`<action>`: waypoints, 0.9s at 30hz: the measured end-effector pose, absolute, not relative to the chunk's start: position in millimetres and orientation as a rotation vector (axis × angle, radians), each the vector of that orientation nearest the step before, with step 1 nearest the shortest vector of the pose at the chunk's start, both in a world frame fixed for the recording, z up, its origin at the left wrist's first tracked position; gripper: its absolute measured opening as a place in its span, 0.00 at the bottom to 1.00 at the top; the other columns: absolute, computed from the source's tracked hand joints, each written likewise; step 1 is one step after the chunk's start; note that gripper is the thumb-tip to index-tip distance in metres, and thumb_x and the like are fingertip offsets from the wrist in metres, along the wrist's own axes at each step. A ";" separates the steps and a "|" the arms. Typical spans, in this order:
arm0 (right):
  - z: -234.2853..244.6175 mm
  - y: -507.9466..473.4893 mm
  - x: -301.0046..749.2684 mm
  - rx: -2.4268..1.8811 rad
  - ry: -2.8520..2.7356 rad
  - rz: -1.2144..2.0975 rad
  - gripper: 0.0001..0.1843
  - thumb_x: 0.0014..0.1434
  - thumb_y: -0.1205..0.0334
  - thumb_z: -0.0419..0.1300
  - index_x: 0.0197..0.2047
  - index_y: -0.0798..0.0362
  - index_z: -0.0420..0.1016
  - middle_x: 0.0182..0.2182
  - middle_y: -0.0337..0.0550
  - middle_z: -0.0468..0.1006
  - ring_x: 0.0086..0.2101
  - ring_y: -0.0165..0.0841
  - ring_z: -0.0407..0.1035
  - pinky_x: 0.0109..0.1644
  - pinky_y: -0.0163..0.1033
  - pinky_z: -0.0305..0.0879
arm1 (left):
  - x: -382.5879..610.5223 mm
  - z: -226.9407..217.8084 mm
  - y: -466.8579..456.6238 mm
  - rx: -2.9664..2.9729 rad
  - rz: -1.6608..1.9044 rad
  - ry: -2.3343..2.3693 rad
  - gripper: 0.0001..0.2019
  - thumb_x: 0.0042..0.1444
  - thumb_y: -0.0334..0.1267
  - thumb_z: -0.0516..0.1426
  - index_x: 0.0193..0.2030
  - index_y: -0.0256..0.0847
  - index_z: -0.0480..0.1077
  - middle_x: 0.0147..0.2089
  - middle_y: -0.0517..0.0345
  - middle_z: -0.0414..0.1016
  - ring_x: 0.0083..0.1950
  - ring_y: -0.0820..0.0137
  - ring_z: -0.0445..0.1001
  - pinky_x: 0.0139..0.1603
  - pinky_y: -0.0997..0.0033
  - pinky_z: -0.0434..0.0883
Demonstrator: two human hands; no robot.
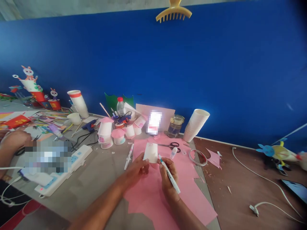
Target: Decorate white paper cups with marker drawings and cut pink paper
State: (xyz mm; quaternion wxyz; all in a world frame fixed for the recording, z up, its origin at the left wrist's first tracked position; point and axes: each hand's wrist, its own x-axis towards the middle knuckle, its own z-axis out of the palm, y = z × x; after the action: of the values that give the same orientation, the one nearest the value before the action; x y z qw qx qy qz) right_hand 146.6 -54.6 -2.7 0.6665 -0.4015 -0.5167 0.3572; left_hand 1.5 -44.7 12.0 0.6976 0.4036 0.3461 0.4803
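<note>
My left hand (137, 166) pinches a small white paper cup (151, 152), held upside down over a pink paper sheet (148, 191). My right hand (168, 175) grips a white marker pen (169, 174) with a teal tip that touches the cup's right edge. Both hands hover just above the pink sheet at the table's middle.
Black scissors (172, 145), a pen cap (174, 152) and a tape ring (198, 157) lie beyond the hands. A stack of white cups (196, 125), a glass jar (176, 125), decorated cups (112, 131), a glue gun (89, 125) and a power strip (72, 163) stand around. Another person's hand (13, 142) rests at left.
</note>
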 end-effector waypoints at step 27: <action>1.5 -53.0 152.6 -0.773 -1.197 1.103 0.06 0.57 0.58 0.60 0.29 0.49 0.72 0.28 0.39 0.69 0.38 0.37 0.68 0.46 0.42 0.64 | 4.5 18.1 -45.8 0.843 1.092 0.816 0.13 0.52 0.45 0.60 0.40 0.39 0.71 0.22 0.67 0.54 0.23 0.77 0.52 0.24 0.76 0.55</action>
State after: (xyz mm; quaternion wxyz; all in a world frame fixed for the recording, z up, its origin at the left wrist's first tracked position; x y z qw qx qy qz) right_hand 152.6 -53.0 1.5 0.6210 -0.3365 -0.5207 0.4797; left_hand 4.5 -45.8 18.1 0.6957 0.3778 0.3658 0.4893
